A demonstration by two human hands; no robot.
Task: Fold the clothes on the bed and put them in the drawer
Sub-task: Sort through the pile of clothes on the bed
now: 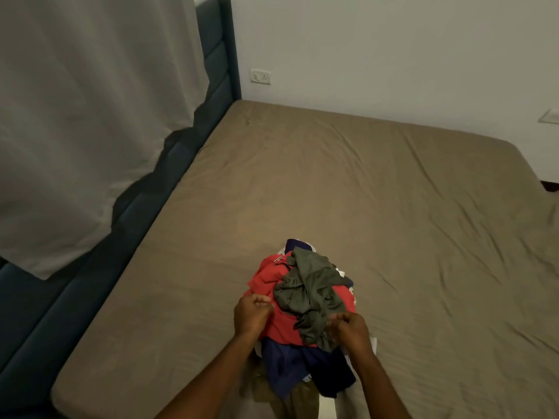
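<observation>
A pale curtain (84,116) hangs along the far left, its lower edge draped over the dark blue padded headboard (181,164) that runs beside the bed (363,192). The bed wears a brown fitted sheet, creased towards its right side. On the wall behind it sits a white switch plate (260,76), and another pale plate (549,116) shows at the right edge.

Near the front edge of the bed lies the pile of clothes (305,313), unfolded and heaped. The left hand (252,313) is at the pile's left flank, fingers curled tight against a red garment (266,279); it appears to pinch the red cloth, though the grip itself is hard to make out. Draped across the top of the red one is a grey-green garment (311,288), crumpled and trailing down towards the right. The right hand (351,329) has its fingers curled round the lower end of that grey-green cloth, bunching it. Below both hands, dark navy clothing (290,367) spills off the heap towards the person, with an olive piece (272,391) under it at the bed's edge. Bits of white fabric peek out on the pile's right side.
</observation>
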